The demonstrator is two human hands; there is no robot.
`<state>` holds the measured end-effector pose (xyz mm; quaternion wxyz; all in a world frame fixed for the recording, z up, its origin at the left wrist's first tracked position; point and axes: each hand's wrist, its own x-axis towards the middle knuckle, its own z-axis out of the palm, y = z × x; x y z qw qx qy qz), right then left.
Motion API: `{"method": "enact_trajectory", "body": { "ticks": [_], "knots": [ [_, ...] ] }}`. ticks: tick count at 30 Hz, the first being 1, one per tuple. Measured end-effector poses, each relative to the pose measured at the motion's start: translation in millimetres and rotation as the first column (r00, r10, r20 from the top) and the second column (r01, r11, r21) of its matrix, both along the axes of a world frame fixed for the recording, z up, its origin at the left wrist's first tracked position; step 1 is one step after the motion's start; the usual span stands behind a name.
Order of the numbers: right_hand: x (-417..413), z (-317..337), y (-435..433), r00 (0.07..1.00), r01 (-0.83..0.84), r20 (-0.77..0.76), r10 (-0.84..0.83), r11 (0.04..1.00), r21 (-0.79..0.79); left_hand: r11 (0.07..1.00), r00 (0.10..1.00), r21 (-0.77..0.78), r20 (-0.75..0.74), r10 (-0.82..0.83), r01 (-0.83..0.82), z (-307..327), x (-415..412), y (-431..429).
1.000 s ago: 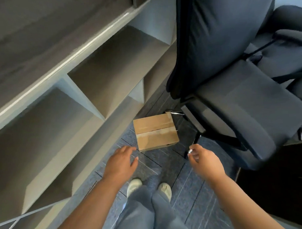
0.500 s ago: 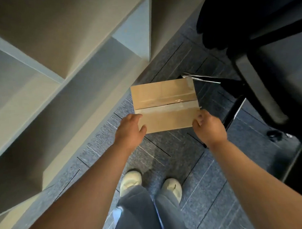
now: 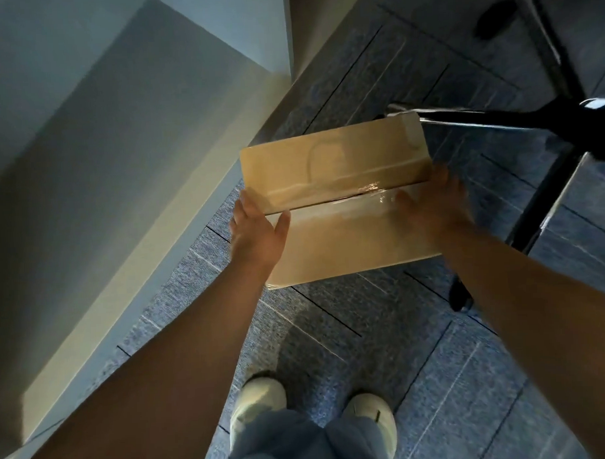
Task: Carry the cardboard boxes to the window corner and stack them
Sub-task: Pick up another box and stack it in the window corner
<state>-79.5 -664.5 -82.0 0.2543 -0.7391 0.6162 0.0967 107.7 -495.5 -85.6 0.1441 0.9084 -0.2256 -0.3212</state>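
A brown cardboard box, sealed with clear tape along its top seam, is low over the grey carpet in front of me. My left hand grips its left edge, thumb on the top face and fingers down the side. On the right edge my right hand grips the same way, slightly blurred. I cannot tell whether the box rests on the floor or is just off it.
A pale shelf unit runs along the left, close to the box. A black office chair base with a caster spreads at the right, one leg just behind the box. My shoes stand on the carpet below.
Both hands went from hovering above the floor to the box's two sides and took hold of it. The view has dropped much closer to the box.
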Motion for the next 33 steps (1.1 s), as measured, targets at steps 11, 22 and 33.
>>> {"method": "enact_trajectory", "body": {
  "ticks": [11, 22, 33],
  "knots": [
    [4, -17, -6, 0.974, 0.21, 0.061, -0.219, 0.969, 0.133, 0.965, 0.957, -0.069, -0.165, 0.24, -0.254, -10, -1, -4],
    [-11, 136, 80, 0.948, 0.273, 0.154, -0.278, 0.961, 0.054, 0.961, 0.961, -0.014, -0.008, 0.278, -0.278, 147, -3, 49],
    [-11, 366, 135, 0.944, 0.259, 0.164, -0.286, 0.951, 0.168, 0.955, 0.956, -0.063, -0.061, 0.286, -0.29, 362, 12, 100]
  ]
}}
